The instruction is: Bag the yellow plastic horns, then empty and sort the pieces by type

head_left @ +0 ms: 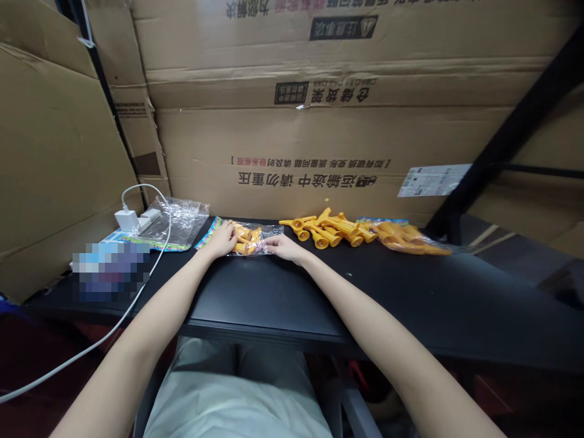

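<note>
A clear plastic bag (271, 232) with a colourful printed header lies flat on the black table, holding several yellow-orange plastic trumpet-shaped pieces (247, 237). My left hand (222, 239) rests on the header end with its fingers closed over the bag. At the opposite end, my right hand (283, 248) pinches the bag film between thumb and fingers. Just right of the bag, a loose pile of the same flared pieces (335, 230) sits on the table. Farther right lies a filled bag (406, 236) of such pieces.
Flat clear bags (180, 222) lie at the back left beside a white charger (126, 220). Its white cable (132, 310) hangs over the table's front edge. A blurred object (111, 271) is nearby. Cardboard (292, 140) walls off the back; a black post (506, 121) stands right.
</note>
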A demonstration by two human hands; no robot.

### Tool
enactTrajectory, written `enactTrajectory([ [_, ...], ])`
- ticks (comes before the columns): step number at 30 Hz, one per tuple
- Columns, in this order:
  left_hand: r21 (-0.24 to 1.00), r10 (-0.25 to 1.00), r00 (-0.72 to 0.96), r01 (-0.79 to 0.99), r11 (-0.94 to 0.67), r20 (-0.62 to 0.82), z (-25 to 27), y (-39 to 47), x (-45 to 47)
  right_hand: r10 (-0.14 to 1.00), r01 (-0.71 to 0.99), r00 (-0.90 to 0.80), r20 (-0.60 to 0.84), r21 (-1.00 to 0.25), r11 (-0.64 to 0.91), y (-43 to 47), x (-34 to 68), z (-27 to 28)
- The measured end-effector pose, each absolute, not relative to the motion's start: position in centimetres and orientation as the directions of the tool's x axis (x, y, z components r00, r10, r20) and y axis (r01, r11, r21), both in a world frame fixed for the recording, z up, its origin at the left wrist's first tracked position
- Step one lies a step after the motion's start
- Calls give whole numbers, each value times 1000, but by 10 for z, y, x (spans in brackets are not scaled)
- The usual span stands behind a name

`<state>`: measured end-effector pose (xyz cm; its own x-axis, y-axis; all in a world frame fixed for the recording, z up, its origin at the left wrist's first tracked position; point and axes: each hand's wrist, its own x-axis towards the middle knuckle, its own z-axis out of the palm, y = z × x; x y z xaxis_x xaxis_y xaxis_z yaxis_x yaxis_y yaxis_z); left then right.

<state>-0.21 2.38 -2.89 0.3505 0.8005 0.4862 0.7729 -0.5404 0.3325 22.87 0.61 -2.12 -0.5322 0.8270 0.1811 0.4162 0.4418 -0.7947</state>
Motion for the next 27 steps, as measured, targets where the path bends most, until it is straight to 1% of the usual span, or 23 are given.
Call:
enactTrajectory([
  [2, 313, 801, 342, 789, -529, 491, -31, 26, -4, 863, 457, -476, 171, -791, 408, 7, 230, -20],
  [4, 308, 811, 324, 805, -506, 488, -33, 29, -7, 904, 567, -371, 212, -719, 401, 9, 233, -19],
  [6, 308, 824, 297, 823, -477, 482, -35, 31, -10, 909, 712, -248, 334, -573, 405, 11, 241, -17],
  [8, 319, 838, 262, 837, -444, 479, -36, 34, -13, 856, 841, -150, 495, -391, 374, 12, 252, -16],
  [10, 341, 849, 220, 845, -412, 480, -37, 36, -17, 788, 925, -101, 607, -235, 299, 14, 265, -16],
  [11, 356, 853, 199, 845, -399, 483, -38, 36, -19, 775, 949, -96, 625, -177, 261, 14, 271, -17],
  [13, 381, 854, 168, 841, -385, 492, -38, 37, -21, 795, 973, -108, 597, -102, 209, 16, 279, -19],
  [15, 399, 852, 156, 831, -386, 500, -38, 37, -23, 837, 979, -127, 532, -69, 192, 18, 284, -22],
  [17, 416, 853, 155, 820, -392, 498, -38, 37, -23, 852, 980, -139, 504, -53, 191, 20, 284, -24],
  [22, 431, 861, 184, 804, -409, 474, -35, 35, -21, 806, 974, -165, 569, -37, 225, 23, 281, -23],
  [25, 420, 862, 196, 808, -412, 468, -34, 33, -18, 752, 959, -190, 631, -46, 280, 20, 278, -16],
  [27, 413, 858, 212, 806, -424, 468, -33, 31, -16, 725, 943, -233, 648, -32, 331, 15, 272, -10],
])
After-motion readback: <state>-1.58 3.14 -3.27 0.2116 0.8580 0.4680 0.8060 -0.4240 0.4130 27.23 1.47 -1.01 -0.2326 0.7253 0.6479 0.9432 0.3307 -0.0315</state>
